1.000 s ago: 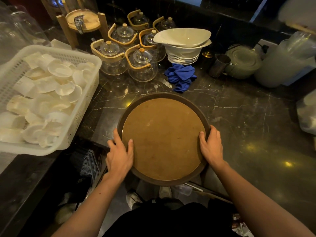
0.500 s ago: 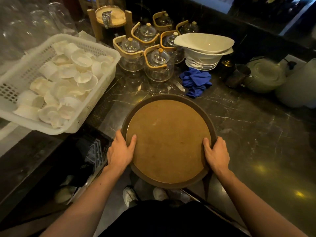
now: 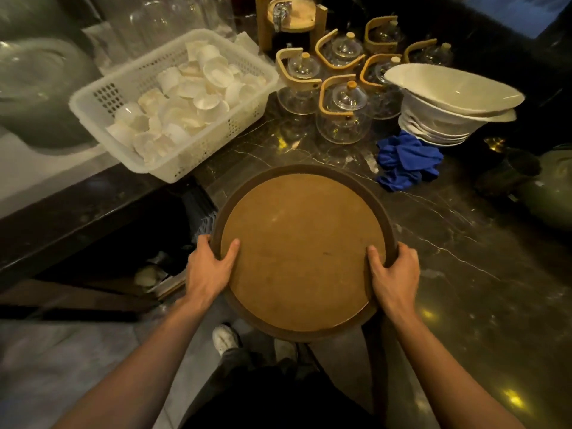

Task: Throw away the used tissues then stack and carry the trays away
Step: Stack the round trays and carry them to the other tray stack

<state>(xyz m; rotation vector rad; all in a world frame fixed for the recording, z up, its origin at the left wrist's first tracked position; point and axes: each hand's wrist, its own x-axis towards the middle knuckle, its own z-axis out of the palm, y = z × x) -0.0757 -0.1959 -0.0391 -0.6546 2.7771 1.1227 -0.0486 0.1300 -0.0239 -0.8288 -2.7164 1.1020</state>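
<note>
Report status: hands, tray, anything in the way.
Left hand and right hand grip round tray at opposite rims. Blue cloth lies just beyond its far edge.

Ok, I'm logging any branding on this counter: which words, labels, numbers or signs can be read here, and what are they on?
No readable text in this view.
Round tray, held by the left hand and the right hand: plain brown, no mark.
White basket of cups: no label visible.
Glass teapots and stacked white bowls: no print visible.
Blue cloth: no tag visible.
</note>
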